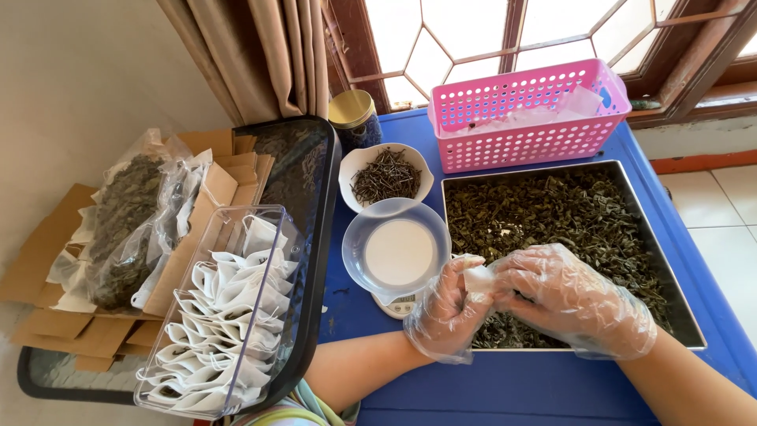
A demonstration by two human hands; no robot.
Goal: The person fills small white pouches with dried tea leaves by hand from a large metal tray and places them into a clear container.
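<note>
On the blue desk (505, 390) the steel tray (694, 315) is lying heaped with dried leaves, much seemingly left to pack, while the clear box (276, 237) is holding many white sachets. Both gloved hands, left hand (443, 309) and right hand (572, 304), are pinching one small sachet (478, 278) over the tray's near edge.

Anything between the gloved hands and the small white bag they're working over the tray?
Nothing visible. Both the left hand and the right hand already grip the small white bag directly, above the near edge of the metal tray of dried leaves.
</note>
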